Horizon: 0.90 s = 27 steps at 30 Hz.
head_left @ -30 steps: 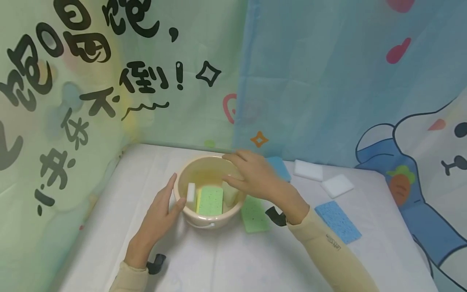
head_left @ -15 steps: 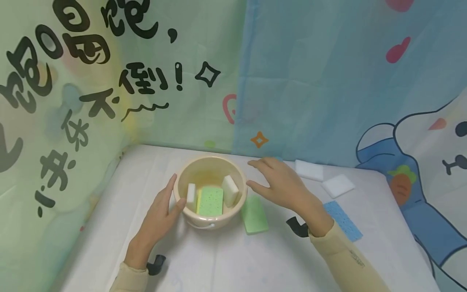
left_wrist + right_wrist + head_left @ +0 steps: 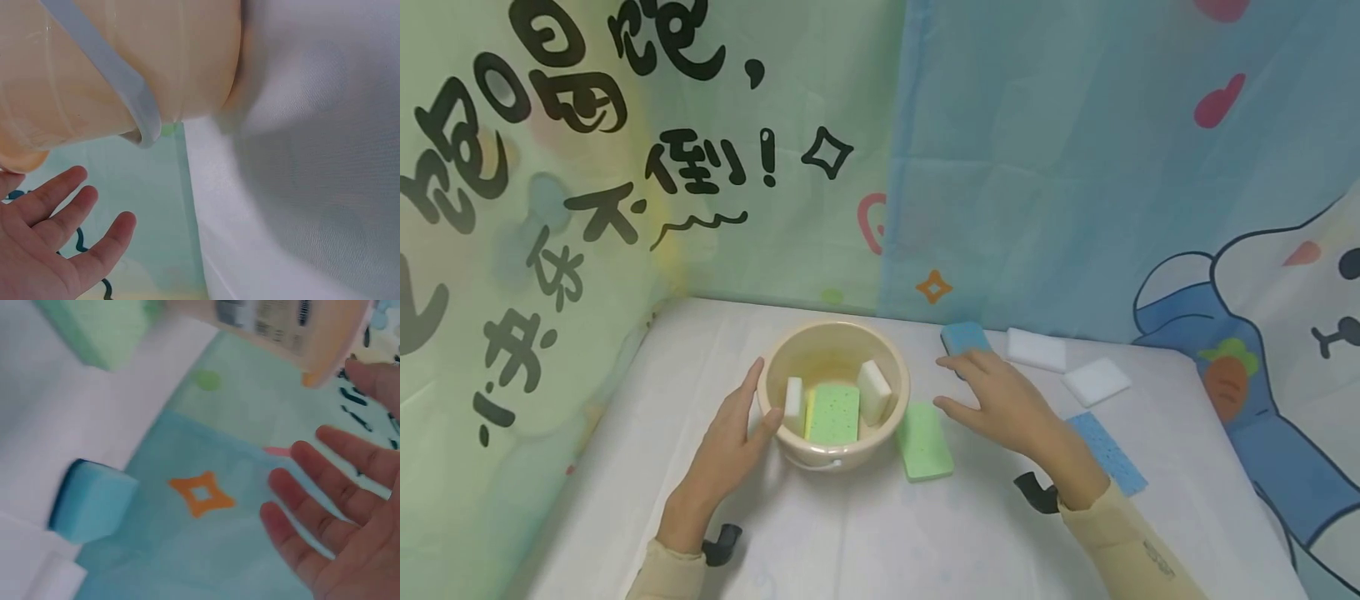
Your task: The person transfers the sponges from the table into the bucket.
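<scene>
A cream bucket point(image 3: 838, 454) holds a green sponge point(image 3: 835, 414), a sliver of yellow beside it, and two white sponges point(image 3: 874, 392) standing against its walls. At its left rim my left hand point(image 3: 730, 442) rests with fingers spread, thumb tip right at the edge. The left wrist view shows those fingers point(image 3: 103, 250) extended beside the bucket's grey handle point(image 3: 125, 84). My right hand point(image 3: 1003, 408) hovers with nothing in it, fingers relaxed, to the right of the bucket. Just beyond its fingertips sits a blue sponge point(image 3: 964, 337); a light green sponge point(image 3: 925, 442) lies to its left.
Two white sponges point(image 3: 1036, 349) lie at the back right of the white-covered table point(image 3: 880, 542). A flat blue sponge point(image 3: 1108, 454) is partly behind the right wrist. Printed curtains point(image 3: 1037, 167) close off the back and left sides.
My right hand has come out of the bucket and moved right, uncovering a white sponge inside, then slid lower toward the right. The left hand stays at the rim.
</scene>
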{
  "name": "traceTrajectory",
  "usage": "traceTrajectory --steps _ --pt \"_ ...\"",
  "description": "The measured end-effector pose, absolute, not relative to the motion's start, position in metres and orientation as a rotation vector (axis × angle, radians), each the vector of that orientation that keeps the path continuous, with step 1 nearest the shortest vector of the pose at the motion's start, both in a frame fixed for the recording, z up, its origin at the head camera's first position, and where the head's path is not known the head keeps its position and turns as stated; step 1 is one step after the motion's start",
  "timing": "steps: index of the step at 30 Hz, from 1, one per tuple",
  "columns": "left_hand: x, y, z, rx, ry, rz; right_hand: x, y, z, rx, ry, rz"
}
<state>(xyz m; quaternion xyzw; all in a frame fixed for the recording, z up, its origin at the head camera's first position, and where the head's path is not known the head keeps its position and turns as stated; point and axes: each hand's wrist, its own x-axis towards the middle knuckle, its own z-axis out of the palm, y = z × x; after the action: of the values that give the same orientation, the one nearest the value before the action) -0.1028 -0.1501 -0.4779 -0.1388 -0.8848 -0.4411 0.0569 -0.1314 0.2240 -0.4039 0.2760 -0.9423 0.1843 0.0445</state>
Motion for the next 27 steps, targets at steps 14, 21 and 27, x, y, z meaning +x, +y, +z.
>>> traceTrajectory --steps 14,21,27 --pt "-0.102 -0.150 -0.477 -0.409 -2.684 -1.348 -0.128 0.231 -0.452 0.939 -3.013 0.767" --pt "-0.102 -0.150 -0.478 -0.402 -2.686 -1.351 -0.130 0.229 -0.467 0.944 -3.092 0.681" --pt "-0.102 -0.151 -0.478 -0.402 -2.683 -1.347 -0.133 0.225 -0.481 0.958 -3.223 0.675"
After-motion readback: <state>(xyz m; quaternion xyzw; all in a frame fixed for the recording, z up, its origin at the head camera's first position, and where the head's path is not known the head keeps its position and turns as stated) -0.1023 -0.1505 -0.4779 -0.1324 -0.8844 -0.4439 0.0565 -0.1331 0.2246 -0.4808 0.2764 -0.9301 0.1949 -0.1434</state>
